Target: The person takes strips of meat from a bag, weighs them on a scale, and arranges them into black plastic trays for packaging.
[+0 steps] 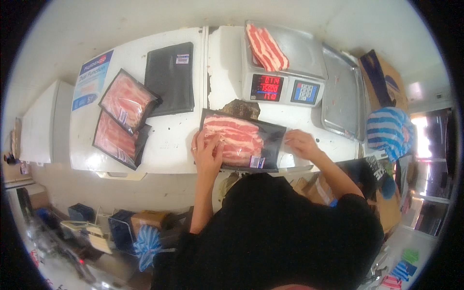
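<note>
Right before me lies a plastic pack of sliced bacon (232,139) with a black backing, a clear front and a small printed label near its lower edge. My left hand (208,150) is on its left end, thumb and fingers over the slices. At the opposite end, the fingers of my right hand (301,144) pinch the clear film at the pack's edge. The meat fills the left part of the pack, and black backing shows on the right. Behind it, a digital scale (284,87) with lit red figures carries loose bacon strips (267,47) on its metal pan.
Two filled bacon packs (127,99) overlap on the white freezer lid (174,148) at left, beside a stack of black pouches (168,83). A dark, rough block (241,108) sits behind my pack. To the right are a metal tray (342,98), a cardboard box (393,81) and a blue-striped bag (389,130).
</note>
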The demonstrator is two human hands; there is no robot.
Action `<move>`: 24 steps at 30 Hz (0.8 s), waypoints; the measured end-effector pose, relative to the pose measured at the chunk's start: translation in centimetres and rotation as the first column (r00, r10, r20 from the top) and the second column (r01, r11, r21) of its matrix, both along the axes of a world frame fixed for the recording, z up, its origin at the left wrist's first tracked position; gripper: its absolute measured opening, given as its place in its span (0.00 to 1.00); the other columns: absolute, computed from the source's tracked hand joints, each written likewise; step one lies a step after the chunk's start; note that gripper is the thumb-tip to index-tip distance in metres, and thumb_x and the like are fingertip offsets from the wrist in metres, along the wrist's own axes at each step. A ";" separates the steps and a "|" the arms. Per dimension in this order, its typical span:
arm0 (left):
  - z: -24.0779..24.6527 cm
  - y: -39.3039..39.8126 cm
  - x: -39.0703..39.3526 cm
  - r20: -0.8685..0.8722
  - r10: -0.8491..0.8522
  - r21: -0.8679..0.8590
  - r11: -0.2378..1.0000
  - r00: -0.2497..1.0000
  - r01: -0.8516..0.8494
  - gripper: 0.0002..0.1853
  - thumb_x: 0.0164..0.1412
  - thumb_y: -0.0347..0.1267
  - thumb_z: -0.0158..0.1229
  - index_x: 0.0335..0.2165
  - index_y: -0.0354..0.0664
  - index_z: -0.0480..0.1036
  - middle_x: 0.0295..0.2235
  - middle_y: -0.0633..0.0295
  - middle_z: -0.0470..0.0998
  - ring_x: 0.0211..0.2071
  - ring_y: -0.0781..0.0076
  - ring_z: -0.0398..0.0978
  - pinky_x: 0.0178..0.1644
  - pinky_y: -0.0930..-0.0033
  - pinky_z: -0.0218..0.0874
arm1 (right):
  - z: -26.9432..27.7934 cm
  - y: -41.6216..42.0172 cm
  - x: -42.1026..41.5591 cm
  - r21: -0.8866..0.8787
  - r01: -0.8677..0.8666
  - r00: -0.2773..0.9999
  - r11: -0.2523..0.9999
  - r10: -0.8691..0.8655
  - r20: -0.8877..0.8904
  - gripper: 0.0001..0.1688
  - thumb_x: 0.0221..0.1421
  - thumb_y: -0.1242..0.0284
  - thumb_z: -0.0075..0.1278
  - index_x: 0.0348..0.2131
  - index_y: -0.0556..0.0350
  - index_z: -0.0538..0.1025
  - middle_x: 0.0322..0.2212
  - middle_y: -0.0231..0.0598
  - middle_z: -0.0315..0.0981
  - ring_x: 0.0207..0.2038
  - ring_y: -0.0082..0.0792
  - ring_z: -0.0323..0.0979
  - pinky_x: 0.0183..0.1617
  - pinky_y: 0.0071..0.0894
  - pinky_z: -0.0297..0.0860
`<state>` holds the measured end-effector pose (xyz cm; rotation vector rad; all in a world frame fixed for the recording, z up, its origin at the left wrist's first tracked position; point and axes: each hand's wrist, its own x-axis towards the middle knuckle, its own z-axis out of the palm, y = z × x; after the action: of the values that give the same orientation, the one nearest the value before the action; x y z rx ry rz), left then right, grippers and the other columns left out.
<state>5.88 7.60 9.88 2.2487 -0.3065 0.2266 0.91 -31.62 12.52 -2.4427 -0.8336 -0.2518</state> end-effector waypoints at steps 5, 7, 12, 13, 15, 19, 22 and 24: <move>-0.1 0.2 -0.1 0.004 0.030 0.000 1.000 1.000 -0.030 0.15 0.58 0.32 0.65 0.45 0.49 0.82 0.59 0.55 0.69 0.63 0.46 0.60 0.65 0.46 0.51 | 7.8 0.1 12.1 0.243 0.535 0.793 0.809 -0.580 0.187 0.12 0.55 0.80 0.55 0.41 0.59 0.78 0.36 0.47 0.79 0.42 0.46 0.79 0.44 0.41 0.74; -0.4 0.9 0.2 0.034 0.030 -0.029 0.999 0.999 -0.029 0.14 0.58 0.33 0.65 0.45 0.47 0.81 0.58 0.54 0.69 0.63 0.46 0.60 0.64 0.46 0.51 | 8.6 0.3 19.7 0.269 0.528 0.808 0.806 -0.574 0.132 0.19 0.56 0.70 0.59 0.47 0.58 0.79 0.39 0.47 0.80 0.43 0.46 0.78 0.47 0.41 0.74; 2.2 2.3 -2.8 0.081 0.263 -0.138 0.958 0.961 -0.251 0.13 0.61 0.32 0.64 0.44 0.42 0.81 0.55 0.53 0.72 0.59 0.48 0.65 0.63 0.49 0.55 | 5.8 -2.8 32.1 -0.043 0.666 0.740 0.744 -0.667 -0.082 0.36 0.44 0.51 0.68 0.44 0.60 0.82 0.39 0.51 0.82 0.42 0.47 0.81 0.47 0.41 0.75; 1.9 3.3 -3.9 0.080 0.332 -0.163 0.935 0.940 -0.316 0.12 0.61 0.31 0.63 0.44 0.41 0.80 0.54 0.53 0.72 0.58 0.49 0.66 0.62 0.49 0.56 | 5.4 -3.4 33.3 -0.114 0.656 0.742 0.746 -0.665 -0.082 0.38 0.41 0.48 0.69 0.42 0.61 0.82 0.38 0.52 0.83 0.41 0.48 0.81 0.46 0.41 0.75; 1.0 5.4 -6.8 0.059 0.480 -0.191 0.866 0.875 -0.462 0.11 0.62 0.30 0.63 0.43 0.40 0.80 0.53 0.53 0.73 0.57 0.51 0.68 0.62 0.52 0.58 | 6.1 -3.2 35.1 -0.191 0.619 0.745 0.762 -0.646 -0.163 0.37 0.41 0.49 0.69 0.40 0.63 0.83 0.34 0.52 0.83 0.36 0.44 0.82 0.42 0.40 0.75; -0.6 7.5 -13.2 -0.044 0.676 -0.196 0.717 0.736 -0.669 0.09 0.62 0.28 0.63 0.42 0.39 0.80 0.51 0.52 0.75 0.55 0.53 0.71 0.60 0.55 0.60 | 7.0 -2.9 36.8 -0.210 0.542 0.752 0.814 -0.581 -0.310 0.33 0.40 0.52 0.71 0.34 0.65 0.84 0.26 0.47 0.82 0.28 0.37 0.80 0.35 0.41 0.75; -1.7 7.0 -15.5 -0.054 0.720 -0.202 0.670 0.692 -0.714 0.08 0.62 0.27 0.63 0.41 0.38 0.80 0.50 0.51 0.75 0.54 0.53 0.72 0.60 0.56 0.61 | 6.9 -3.5 38.3 -0.292 0.514 0.724 0.806 -0.591 -0.356 0.28 0.41 0.54 0.73 0.30 0.61 0.84 0.23 0.38 0.78 0.27 0.30 0.76 0.34 0.38 0.73; -1.8 6.3 -17.0 -0.068 0.724 -0.216 0.661 0.686 -0.719 0.08 0.62 0.27 0.63 0.40 0.38 0.80 0.49 0.52 0.76 0.53 0.53 0.72 0.59 0.56 0.61 | 6.7 -3.9 39.1 -0.257 0.530 0.659 0.808 -0.583 -0.475 0.24 0.42 0.55 0.73 0.26 0.56 0.81 0.22 0.32 0.74 0.26 0.27 0.72 0.32 0.35 0.71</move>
<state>-11.13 13.91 8.04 2.0236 0.6168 0.6742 39.98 -35.55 19.20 -2.5964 0.1802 0.2662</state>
